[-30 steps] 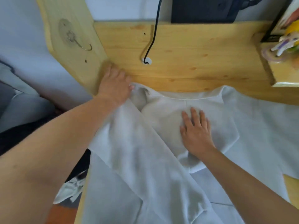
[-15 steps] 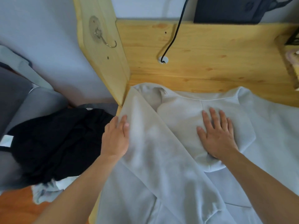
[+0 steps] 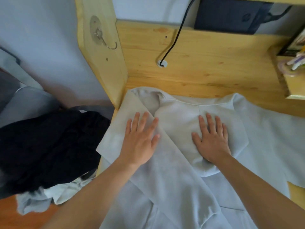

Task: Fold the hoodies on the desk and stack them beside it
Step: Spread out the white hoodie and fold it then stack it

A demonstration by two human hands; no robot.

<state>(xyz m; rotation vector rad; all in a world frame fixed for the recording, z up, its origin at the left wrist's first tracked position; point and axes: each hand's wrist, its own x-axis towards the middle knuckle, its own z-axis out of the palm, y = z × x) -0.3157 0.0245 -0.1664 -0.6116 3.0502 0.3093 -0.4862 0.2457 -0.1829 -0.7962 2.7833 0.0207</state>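
- Hoodie of pale grey fleece point(image 3: 189, 187) lies spread on the light pine desk point(image 3: 206, 63), hood end pointing at the desk's back edge, long axis running toward the person.
- Left sleeve is folded diagonally across the body; right side remains unfolded, nothing stacked from it yet.
- Left hand point(image 3: 140, 142) lies flat, fingers spread, on that sleeve.
- Right hand point(image 3: 212, 139) presses flat on the hood.
- Beyond the left hand, off the desk, a heap of black fabric point(image 3: 49, 146) sits.

A pale wall point(image 3: 49, 47) stands far left, beside a pine side panel point(image 3: 102, 63) bearing a metal hook point(image 3: 112, 46). Orange floor point(image 3: 9, 217) shows near left.
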